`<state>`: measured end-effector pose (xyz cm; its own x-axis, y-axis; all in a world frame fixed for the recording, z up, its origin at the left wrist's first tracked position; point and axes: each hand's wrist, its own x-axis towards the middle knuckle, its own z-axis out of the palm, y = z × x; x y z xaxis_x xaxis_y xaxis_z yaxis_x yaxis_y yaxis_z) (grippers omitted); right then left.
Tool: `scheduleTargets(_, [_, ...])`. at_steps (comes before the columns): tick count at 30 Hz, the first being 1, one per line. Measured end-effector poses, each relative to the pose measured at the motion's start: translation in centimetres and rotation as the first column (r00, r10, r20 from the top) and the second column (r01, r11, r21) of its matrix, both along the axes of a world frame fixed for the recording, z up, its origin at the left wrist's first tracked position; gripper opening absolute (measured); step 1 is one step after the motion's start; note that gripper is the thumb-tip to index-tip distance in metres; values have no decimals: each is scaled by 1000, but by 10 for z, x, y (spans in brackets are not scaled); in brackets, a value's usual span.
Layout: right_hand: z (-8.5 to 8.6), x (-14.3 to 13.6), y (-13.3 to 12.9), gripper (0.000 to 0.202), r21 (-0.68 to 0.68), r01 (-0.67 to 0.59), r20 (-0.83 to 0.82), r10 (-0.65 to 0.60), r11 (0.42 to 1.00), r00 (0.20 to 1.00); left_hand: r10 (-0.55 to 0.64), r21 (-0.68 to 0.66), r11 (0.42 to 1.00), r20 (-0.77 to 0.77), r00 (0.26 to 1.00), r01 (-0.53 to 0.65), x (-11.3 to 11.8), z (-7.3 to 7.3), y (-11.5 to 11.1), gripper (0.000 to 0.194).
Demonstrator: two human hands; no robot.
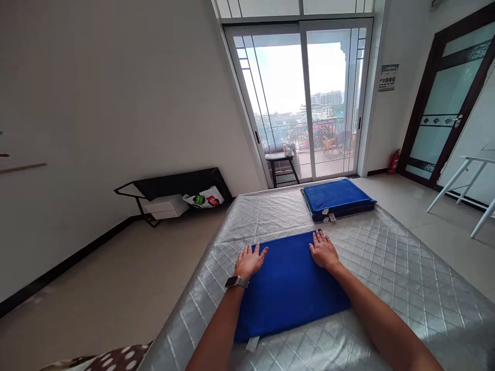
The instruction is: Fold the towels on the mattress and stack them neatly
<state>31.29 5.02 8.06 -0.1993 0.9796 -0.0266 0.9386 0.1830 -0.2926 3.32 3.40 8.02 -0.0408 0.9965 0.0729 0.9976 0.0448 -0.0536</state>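
A blue cloth (290, 288), like a towel, lies flat on the silver quilted mattress (394, 257), with a white label (252, 344) poking out at its near left edge. My left hand (249, 262), with a watch at the wrist, rests with fingers spread on the cloth's far left corner. On the far right corner lies my right hand (324, 250), its palm down and fingers stretched out. Beyond the right hand sits a stack of folded cloths (336, 198), blue on top, with small white tags at the front.
A black frame-like stand (178, 183) by the left wall holds a white box (164, 206) and a printed bag (204, 200). Past the mattress are a stool (280, 157) and sliding glass doors (305, 103). A white-legged table (460, 180) and a fire extinguisher (393, 162) stand at right.
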Motion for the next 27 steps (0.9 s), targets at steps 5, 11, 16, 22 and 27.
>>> scheduleTargets(5, [-10,2,3,65,49,-19,6,18,999,1000,-208,52,978,69,976,204,110,-2,9,63])
scheduleTargets(11, [-19,8,4,66,83,-94,29,92,992,995,-364,104,930,134,922,353,181,-22,5,55])
scheduleTargets(16, [-11,2,3,63,57,-31,2,31,998,1000,-231,76,971,86,969,225,110,-22,-15,61])
scheduleTargets(22, [-9,3,2,63,56,-25,15,24,998,1000,-4,62,998,37,999,1,6,-37,-49,66])
scheduleTargets(27, [-3,4,0,63,56,-22,51,19,998,999,32,74,997,70,997,-37,-12,-43,-60,74])
